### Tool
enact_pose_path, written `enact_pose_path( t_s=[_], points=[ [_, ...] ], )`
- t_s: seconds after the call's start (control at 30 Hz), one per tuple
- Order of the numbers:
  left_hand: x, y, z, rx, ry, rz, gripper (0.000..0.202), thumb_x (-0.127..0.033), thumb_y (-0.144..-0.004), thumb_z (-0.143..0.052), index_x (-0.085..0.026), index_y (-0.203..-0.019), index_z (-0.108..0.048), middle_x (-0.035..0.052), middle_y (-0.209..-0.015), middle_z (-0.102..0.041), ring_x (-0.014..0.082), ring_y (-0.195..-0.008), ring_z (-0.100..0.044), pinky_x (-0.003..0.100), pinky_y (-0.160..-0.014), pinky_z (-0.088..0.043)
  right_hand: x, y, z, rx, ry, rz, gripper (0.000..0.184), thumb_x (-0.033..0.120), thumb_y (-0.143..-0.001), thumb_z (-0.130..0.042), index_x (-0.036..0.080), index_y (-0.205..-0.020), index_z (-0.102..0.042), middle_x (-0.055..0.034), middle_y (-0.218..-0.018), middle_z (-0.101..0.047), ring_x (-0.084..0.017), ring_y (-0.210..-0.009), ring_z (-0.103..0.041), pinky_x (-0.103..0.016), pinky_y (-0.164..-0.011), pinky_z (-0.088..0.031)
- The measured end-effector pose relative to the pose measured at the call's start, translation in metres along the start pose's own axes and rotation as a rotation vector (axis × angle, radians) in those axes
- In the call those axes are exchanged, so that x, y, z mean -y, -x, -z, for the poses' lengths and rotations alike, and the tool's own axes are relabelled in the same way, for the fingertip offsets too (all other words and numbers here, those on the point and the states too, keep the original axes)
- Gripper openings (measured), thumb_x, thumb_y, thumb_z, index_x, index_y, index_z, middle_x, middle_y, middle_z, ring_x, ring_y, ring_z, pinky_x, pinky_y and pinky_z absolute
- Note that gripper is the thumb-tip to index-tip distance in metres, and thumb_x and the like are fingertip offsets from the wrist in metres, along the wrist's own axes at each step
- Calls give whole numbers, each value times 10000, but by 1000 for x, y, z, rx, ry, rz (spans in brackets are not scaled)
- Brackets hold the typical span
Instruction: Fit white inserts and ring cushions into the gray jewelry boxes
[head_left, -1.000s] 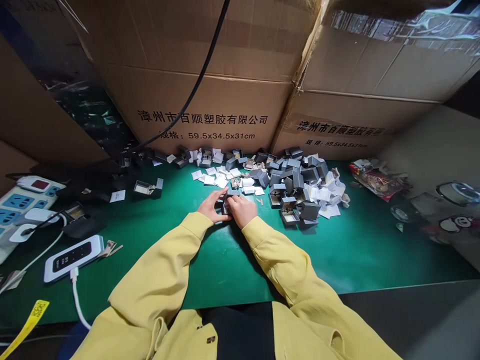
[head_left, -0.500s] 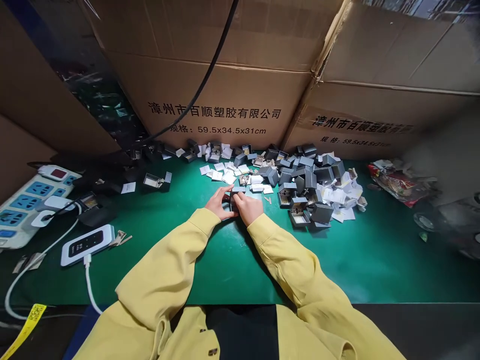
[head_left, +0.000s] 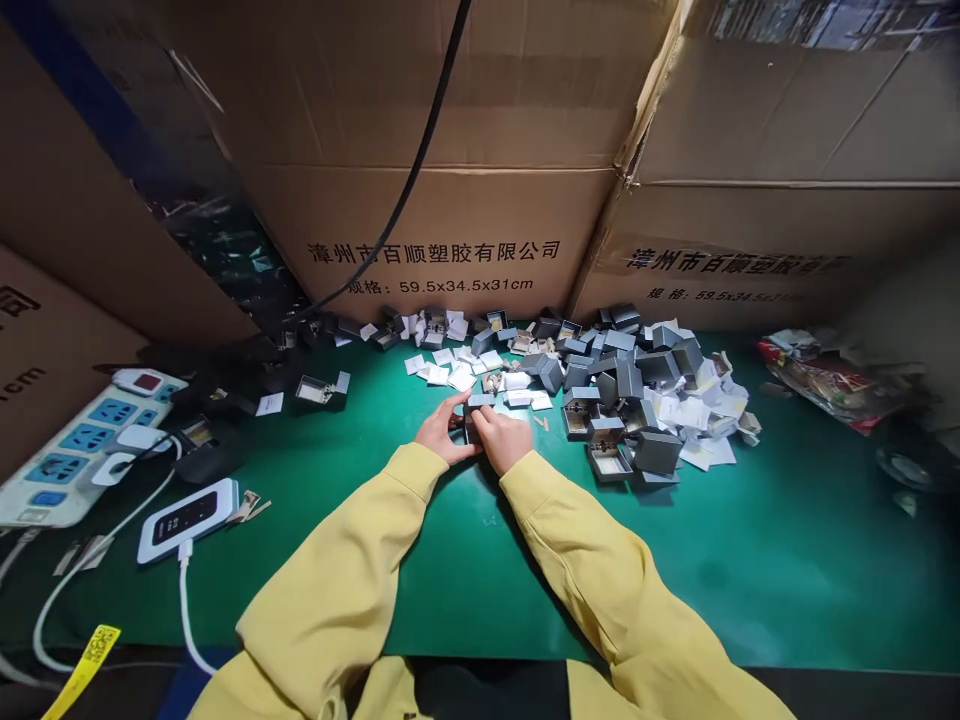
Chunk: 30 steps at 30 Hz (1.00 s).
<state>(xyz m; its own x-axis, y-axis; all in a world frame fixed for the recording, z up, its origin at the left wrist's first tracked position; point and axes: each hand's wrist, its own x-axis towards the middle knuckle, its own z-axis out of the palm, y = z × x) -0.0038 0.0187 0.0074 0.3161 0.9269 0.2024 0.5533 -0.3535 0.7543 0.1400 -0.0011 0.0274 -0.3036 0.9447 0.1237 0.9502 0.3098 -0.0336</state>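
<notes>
My left hand (head_left: 441, 433) and my right hand (head_left: 504, 438) meet at the middle of the green mat (head_left: 375, 480). Both are closed around a small grey box (head_left: 474, 412) held between them, its lid up. The fingers hide most of the box. Just beyond lies a heap of small grey boxes (head_left: 622, 390), some with lids up, mixed with white paper cards (head_left: 450, 365). One grey box with its lid up (head_left: 321, 388) sits apart to the left.
Large cardboard cartons (head_left: 450, 170) wall the back, with a black cable (head_left: 405, 190) hanging in front. A power strip (head_left: 82, 440) and a white device (head_left: 187, 505) on a cord lie at the left. Crumpled wrappers (head_left: 825, 375) lie at the right.
Both hands stay closed on the same small box with little finger movement. The view has shifted, so everything sits slightly lower and to the right in the picture.
</notes>
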Motion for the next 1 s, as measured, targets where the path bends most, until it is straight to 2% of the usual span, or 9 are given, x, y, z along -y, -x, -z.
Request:
enact_pose_path(
  t_s=[0.13,0.27,0.4,0.53,0.63,0.73,0.83,1.0],
  points=[
    [2,0,1,-10,-50,29,862,-280,-514,-740,-229,-1300,-389,36,-941,-605,190,-774,-589,401,-765,-518,2,-1,3,10,-32,8,209,177,-893,-346,201,-948,-546,-52,-909,-608,-141,-700,-575,-260,-501,-267],
    [1,-3,1,-3,-56,36,843,-276,-513,-734,-219,-1287,-405,45,-952,-608,193,-759,-586,392,-743,-519,3,-2,6,29,-52,-13,223,167,-888,-340,198,-971,-544,-64,-922,-607,-133,-674,-568,-251,-507,-285],
    [2,-9,1,7,-59,-14,830,-301,-520,-724,-220,-1284,-409,49,-989,-590,183,-755,-581,366,-714,-520,0,-5,8,59,-60,-25,239,178,-900,-313,204,-979,-537,-68,-934,-606,-138,-686,-577,-246,-507,-282],
    [8,-13,2,69,-47,-32,850,-306,-528,-722,-218,-1304,-388,32,-907,-594,171,-724,-569,340,-683,-517,-1,-8,11,94,-53,-20,242,170,-895,-311,199,-986,-534,-75,-942,-598,-139,-675,-573,-249,-514,-292],
    [12,-14,2,92,-20,-42,878,-310,-553,-711,-217,-1338,-329,65,-1044,-582,171,-761,-570,334,-692,-516,0,-9,14,113,-44,-5,245,156,-891,-307,185,-981,-533,-83,-945,-592,-145,-678,-570,-254,-520,-297],
    [12,-12,1,105,-9,-58,924,-300,-565,-708,-265,-1371,-257,75,-1237,-504,216,-938,-572,349,-751,-513,0,-10,13,110,-40,-13,250,164,-900,-294,184,-979,-530,-82,-939,-590,-147,-681,-567,-259,-516,-283],
    [8,-12,0,121,1,-38,940,-290,-576,-708,-289,-1384,-226,63,-1311,-451,248,-1061,-539,370,-828,-496,1,-12,9,113,-31,-31,275,185,-921,-258,190,-974,-529,-76,-927,-590,-138,-664,-552,-264,-515,-263],
    [0,-13,3,104,20,8,906,-237,-577,-707,-266,-1371,-272,62,-1259,-475,190,-920,-573,304,-777,-501,1,-15,1,83,-19,-37,320,204,-944,-206,201,-956,-526,-59,-924,-595,-121,-647,-525,-268,-511,-216]
  ],
)
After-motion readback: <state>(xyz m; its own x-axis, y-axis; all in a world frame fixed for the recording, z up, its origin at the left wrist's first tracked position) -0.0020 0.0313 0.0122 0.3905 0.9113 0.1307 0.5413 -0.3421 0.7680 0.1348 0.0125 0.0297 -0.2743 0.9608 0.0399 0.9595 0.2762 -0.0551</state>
